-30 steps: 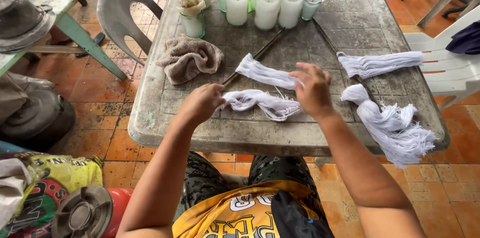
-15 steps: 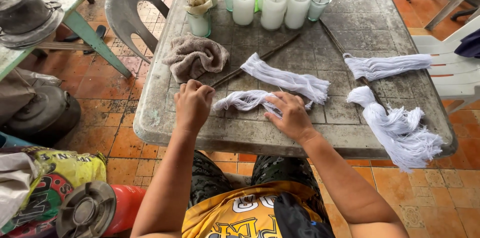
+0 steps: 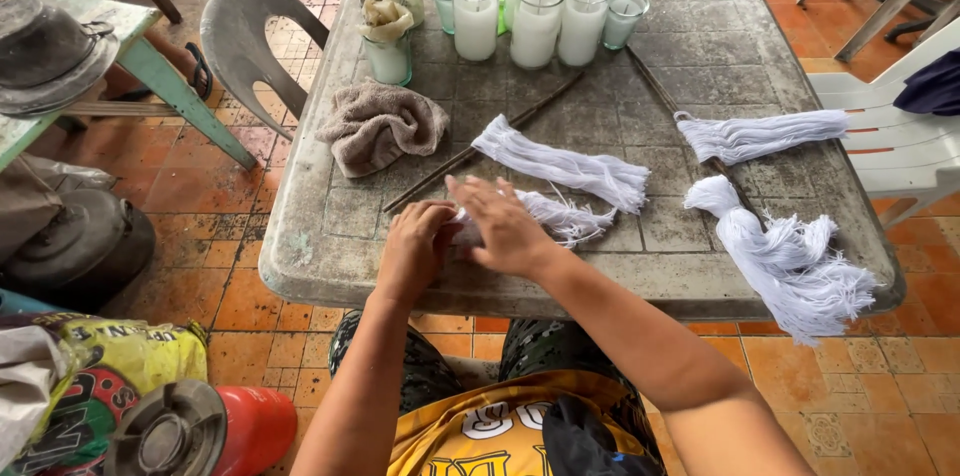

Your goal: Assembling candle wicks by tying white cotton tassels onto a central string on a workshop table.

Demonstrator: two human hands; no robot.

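Note:
A small bundle of white strings [image 3: 560,218] lies near the front edge of the grey stone table [image 3: 700,46]. My left hand [image 3: 415,246] is closed on its left end. My right hand [image 3: 500,226] lies over the same end, fingers spread flat across it. A second white string bundle [image 3: 560,164] rests just behind, on a thin dark stick [image 3: 480,144]. Two more bundles lie to the right: one [image 3: 760,134] flat on the table, one bigger bundle [image 3: 790,256] hanging over the edge.
Several glasses filled with white wax [image 3: 535,21] stand at the back of the table. A brown rag [image 3: 378,126] lies at the left. A grey plastic chair [image 3: 250,31] and a white chair [image 3: 900,126] flank the table. A red gas tank [image 3: 200,431] is at my lower left.
My right hand has slid left along the small bundle to meet my left hand at its left end. The view has shifted a little.

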